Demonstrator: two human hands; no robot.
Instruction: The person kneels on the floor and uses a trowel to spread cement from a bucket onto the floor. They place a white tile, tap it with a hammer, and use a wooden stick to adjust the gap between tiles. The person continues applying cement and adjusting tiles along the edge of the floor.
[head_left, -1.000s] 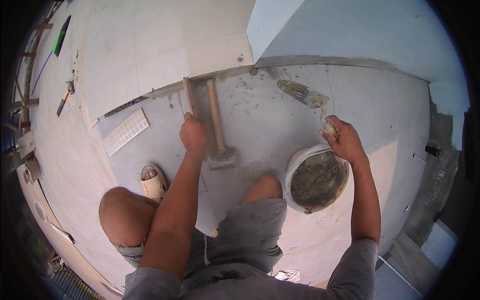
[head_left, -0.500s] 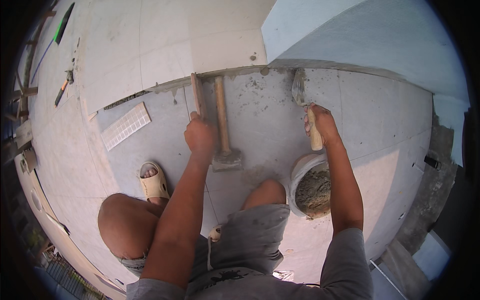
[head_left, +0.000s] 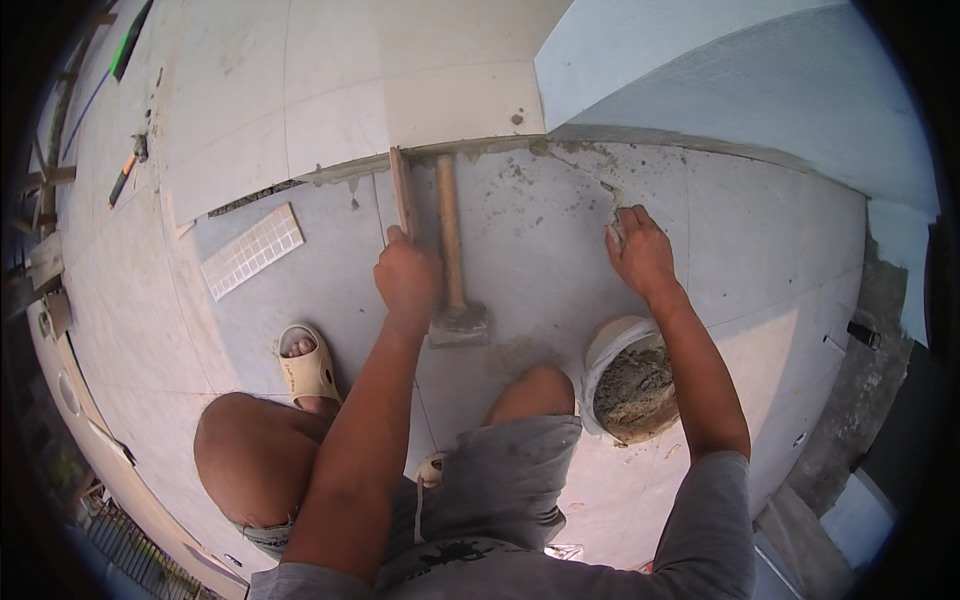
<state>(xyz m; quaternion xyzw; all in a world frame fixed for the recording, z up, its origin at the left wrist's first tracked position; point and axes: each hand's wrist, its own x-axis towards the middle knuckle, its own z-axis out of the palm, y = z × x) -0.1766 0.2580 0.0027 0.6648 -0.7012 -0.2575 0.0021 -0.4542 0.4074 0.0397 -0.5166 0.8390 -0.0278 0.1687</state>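
Observation:
My left hand (head_left: 408,275) is closed around a narrow brownish strip (head_left: 402,190), whose far end meets the mortar-smeared base of the raised step. Just right of it lies a mallet with a wooden handle (head_left: 449,225) and a dark block head (head_left: 458,327), head toward me. My right hand (head_left: 643,250) grips a trowel (head_left: 611,188); its blade is seen nearly edge-on, pointing far left toward the step, and the handle is mostly hidden by the fingers. Beneath my right forearm stands a bucket (head_left: 597,370) holding wet grey mortar (head_left: 635,395).
A tile piece with a white grid (head_left: 252,250) lies left on the grey tiled floor (head_left: 540,260). An orange-and-black handled tool (head_left: 124,180) rests on the upper tiles at far left. A pale blue wall (head_left: 700,100) rises at the far right. My sandalled foot (head_left: 305,365) is nearby.
My right hand has rolled the trowel, so its blade went from showing its face to nearly edge-on, now pointing further left. My left hand still holds the strip. The view has shifted slightly.

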